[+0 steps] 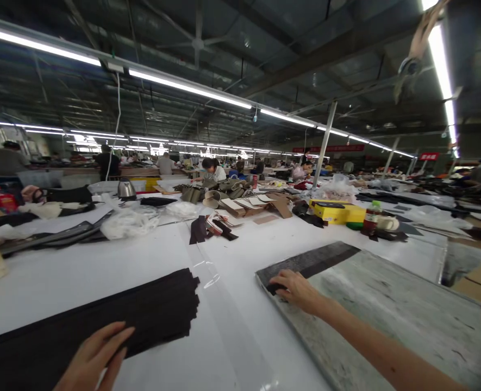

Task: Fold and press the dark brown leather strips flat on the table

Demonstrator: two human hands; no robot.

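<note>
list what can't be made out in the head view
Head view, all:
Dark stack: left end, cut off by left edge.
Left hand: wrist, cut off by bottom edge.
Right hand: hides whatever lies under its fingers.
Long red banner: lettering too small, blurred.

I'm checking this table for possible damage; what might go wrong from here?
The left hand could skew the dark stack, whose end is uneven. The right hand might crease or shift the dark strip on the board. The bottle might spill onto dark pieces beside it if knocked over.
</note>
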